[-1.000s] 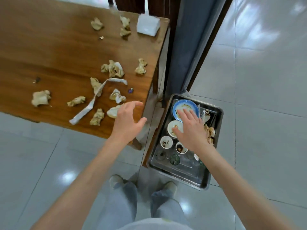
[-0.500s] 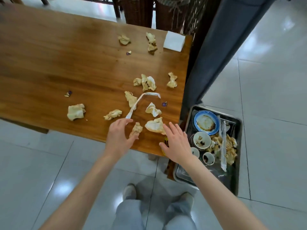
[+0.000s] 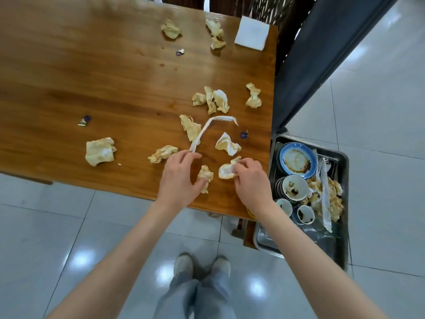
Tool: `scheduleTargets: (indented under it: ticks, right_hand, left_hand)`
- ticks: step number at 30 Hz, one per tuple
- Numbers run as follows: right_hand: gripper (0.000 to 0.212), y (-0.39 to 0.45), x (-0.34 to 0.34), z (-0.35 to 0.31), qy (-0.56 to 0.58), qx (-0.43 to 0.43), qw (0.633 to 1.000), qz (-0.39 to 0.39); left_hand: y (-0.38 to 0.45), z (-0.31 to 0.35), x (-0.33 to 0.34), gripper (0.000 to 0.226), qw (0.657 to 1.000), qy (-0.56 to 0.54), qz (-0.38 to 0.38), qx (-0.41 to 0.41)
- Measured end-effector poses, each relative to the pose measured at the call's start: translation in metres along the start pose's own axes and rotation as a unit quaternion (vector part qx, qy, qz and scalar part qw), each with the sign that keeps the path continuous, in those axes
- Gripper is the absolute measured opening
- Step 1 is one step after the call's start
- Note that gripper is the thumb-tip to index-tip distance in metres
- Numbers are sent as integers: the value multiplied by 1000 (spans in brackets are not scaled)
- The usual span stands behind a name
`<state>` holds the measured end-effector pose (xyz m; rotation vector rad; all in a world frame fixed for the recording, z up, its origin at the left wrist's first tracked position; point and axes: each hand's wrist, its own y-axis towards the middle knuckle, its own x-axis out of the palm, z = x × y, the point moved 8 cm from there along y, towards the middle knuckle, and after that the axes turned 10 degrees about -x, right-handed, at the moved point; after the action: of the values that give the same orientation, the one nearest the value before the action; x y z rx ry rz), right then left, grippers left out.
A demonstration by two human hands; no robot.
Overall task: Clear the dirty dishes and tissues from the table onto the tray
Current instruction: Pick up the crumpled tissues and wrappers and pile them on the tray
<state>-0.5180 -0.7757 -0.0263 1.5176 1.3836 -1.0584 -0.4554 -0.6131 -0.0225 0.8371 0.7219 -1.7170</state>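
Observation:
Several crumpled, stained tissues lie on the wooden table (image 3: 92,77), with a white paper strip (image 3: 207,127) among them. My left hand (image 3: 179,180) is near the front edge. Its curled fingertips are at the strip's near end and its thumb presses a small crumpled tissue (image 3: 205,174). My right hand (image 3: 250,183) pinches another crumpled tissue (image 3: 226,171) that rests on the table. A metal tray (image 3: 343,162) sits low to the right of the table. It holds a blue-rimmed plate (image 3: 296,160), a stained bowl (image 3: 295,187), small cups and used tissues (image 3: 333,199).
A folded white napkin (image 3: 251,33) lies at the table's far right corner. Small purple wrappers (image 3: 84,120) are scattered on the wood. A dark grey panel (image 3: 322,54) leans beside the table's right end. My shoes (image 3: 202,265) stand on glossy floor tiles.
My right hand left the tray, crossed to the table and took hold of a tissue. My left hand lowered onto the strip's end and the small tissue. The view shifted left.

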Motion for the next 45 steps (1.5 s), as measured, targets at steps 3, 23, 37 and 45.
scheduleTargets:
  ticks: [3, 23, 37, 45]
  right_hand:
    - [16, 2, -6, 0, 15, -13, 999, 44]
    - [10, 17, -35, 11, 8, -29, 982, 186]
    - [38, 55, -2, -2, 41, -25, 998, 50]
    - [29, 72, 6, -2, 12, -25, 1000, 2]
  left_hand:
    - [-3, -4, 3, 60, 998, 58, 16, -2]
    - [8, -11, 17, 42, 997, -54, 38, -28]
    - [32, -45, -17, 35, 986, 27, 117, -113]
    - [38, -53, -18, 36, 989, 9, 103, -111]
